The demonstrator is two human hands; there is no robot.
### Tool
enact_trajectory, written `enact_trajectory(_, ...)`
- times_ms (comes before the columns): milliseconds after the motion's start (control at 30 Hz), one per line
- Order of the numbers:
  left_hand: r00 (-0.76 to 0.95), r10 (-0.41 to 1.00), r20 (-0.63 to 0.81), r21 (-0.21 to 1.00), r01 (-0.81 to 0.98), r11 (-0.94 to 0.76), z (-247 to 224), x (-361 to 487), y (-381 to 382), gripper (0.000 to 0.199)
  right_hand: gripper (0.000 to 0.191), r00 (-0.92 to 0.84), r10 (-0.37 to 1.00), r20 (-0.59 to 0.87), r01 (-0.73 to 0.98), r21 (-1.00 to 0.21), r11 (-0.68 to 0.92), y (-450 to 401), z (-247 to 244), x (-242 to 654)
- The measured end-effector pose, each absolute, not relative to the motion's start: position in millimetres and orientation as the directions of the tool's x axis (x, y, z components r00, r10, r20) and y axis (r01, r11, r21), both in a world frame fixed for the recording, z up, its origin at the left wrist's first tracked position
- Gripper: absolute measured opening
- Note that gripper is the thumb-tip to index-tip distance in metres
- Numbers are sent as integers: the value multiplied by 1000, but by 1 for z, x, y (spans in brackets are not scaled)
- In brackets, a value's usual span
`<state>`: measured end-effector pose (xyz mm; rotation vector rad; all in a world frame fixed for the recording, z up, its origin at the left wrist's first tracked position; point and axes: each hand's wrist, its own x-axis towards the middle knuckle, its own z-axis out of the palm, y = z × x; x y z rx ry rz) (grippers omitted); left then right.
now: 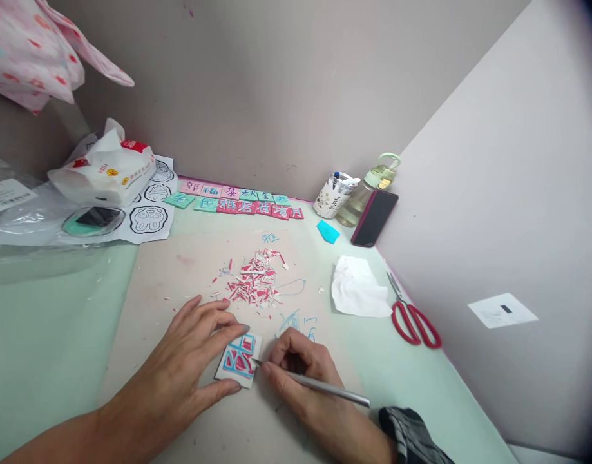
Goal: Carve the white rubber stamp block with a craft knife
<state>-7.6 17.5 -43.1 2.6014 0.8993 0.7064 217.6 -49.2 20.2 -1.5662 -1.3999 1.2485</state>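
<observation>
"What's biggest?"

"The pale green table (58,322), with a beige mat (155,277) on it."

"And the hands?"

"Both over the mat. The left hand (196,351) pins the carved block (238,364) between thumb and index finger, its other fingers spread. The right hand (305,370) is closed around a silvery pen-like tool (329,388), its tip at the block's right side."

"Where's the block?"

"Flat on the mat, nearer the wearer than the red-and-white shavings (257,280)."

"Anything smaller?"

"Loose slivers (215,280) beside that heap."
</observation>
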Motion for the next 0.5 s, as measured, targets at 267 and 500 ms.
enact_trajectory(267, 711, 621, 330, 420, 478, -771, -41, -10, 20, 53, 14, -59, 988, -143, 377, -920, -111, -46, 14, 217)
enact_trajectory(500, 690, 641, 337, 431, 492, -756, -38, -7, 19, 54, 20, -116, 990, -84, 403, -915, -30, -46, 12, 220)
